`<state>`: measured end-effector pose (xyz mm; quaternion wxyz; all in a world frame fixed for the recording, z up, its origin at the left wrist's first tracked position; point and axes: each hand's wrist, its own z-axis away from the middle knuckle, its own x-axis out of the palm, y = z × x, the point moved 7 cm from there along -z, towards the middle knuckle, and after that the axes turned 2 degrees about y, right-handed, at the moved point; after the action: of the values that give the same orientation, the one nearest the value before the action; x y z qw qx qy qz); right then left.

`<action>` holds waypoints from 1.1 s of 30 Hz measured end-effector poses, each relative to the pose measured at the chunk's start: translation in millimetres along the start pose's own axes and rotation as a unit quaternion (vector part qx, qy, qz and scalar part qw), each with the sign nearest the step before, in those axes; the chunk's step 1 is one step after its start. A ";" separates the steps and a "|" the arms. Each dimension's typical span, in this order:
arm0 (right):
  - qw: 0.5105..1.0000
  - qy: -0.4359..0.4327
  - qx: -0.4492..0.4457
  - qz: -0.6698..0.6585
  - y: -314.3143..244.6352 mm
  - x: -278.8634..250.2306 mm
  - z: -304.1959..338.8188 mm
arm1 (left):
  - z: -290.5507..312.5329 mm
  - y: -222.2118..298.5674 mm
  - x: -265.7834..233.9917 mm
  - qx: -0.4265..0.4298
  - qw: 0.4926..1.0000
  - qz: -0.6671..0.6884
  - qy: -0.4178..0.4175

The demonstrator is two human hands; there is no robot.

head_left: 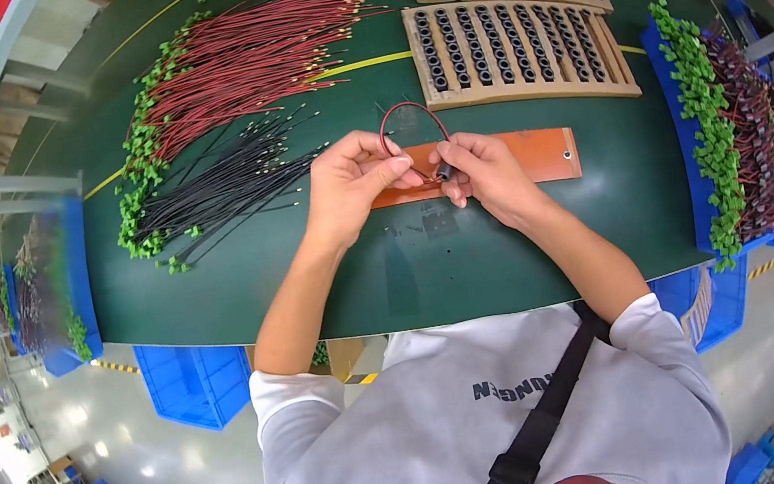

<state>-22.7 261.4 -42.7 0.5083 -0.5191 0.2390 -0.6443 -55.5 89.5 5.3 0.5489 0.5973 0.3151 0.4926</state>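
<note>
With my left hand [357, 181] pinching the thin, looped red wire [408, 105] and my right hand [491, 171] gripping the small dark cylindrical part [444, 171], both above the flat orange board [543, 154], I do best pinching near the wire's end, steadying the part without forcing.

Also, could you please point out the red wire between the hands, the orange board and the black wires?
Red wire [407, 104]: head view, top of its loop.
Orange board [544, 156]: head view, bare right part.
Black wires [221, 184]: head view, middle of the bunch.
</note>
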 end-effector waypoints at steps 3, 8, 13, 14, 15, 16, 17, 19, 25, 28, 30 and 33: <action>1.000 -0.001 0.007 -0.007 2.5 -4.0 3.8 | 7.5 -14.2 9.2 0.022 0.999 0.028 0.000; 1.000 -0.012 0.014 -0.022 6.5 -1.2 5.2 | 18.0 -25.9 10.7 0.048 0.998 0.043 0.000; 1.000 -0.004 0.018 -0.018 3.1 2.5 4.3 | 23.9 -10.6 11.1 0.140 0.990 -0.018 -0.001; 1.000 -0.005 0.019 -0.016 2.9 2.5 3.8 | 23.0 -11.6 10.1 0.139 0.990 -0.018 -0.002; 1.000 -0.004 0.020 -0.017 2.9 2.6 3.4 | 23.2 -10.6 9.9 0.157 0.987 -0.034 -0.002; 1.000 -0.006 0.019 -0.023 2.4 3.6 3.0 | 23.7 -9.3 10.0 0.175 0.983 -0.050 -0.003; 0.999 -0.009 0.017 -0.030 2.1 4.1 2.8 | 23.9 -9.4 9.9 0.174 0.984 -0.049 -0.004; 0.999 -0.010 0.019 -0.029 2.3 2.7 2.6 | 23.7 -8.4 10.1 0.173 0.983 -0.053 0.000; 0.999 -0.015 0.023 -0.033 3.1 2.5 3.2 | 21.8 -8.9 3.2 0.163 0.986 -0.035 0.009; 0.999 -0.017 0.024 -0.033 4.0 1.2 3.1 | 19.7 -6.0 -0.6 0.162 0.987 -0.007 0.017; 0.999 -0.015 0.025 -0.034 4.7 0.7 3.3 | 23.1 -3.6 2.9 0.164 0.986 -0.028 0.006; 0.999 -0.013 0.027 -0.037 4.9 1.1 3.2 | 23.8 -6.5 5.8 0.166 0.985 -0.052 -0.005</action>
<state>-17.7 259.3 -45.2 0.5009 -0.5224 0.1951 -0.6620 -30.3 87.9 2.4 0.4689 0.6654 0.4200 0.4013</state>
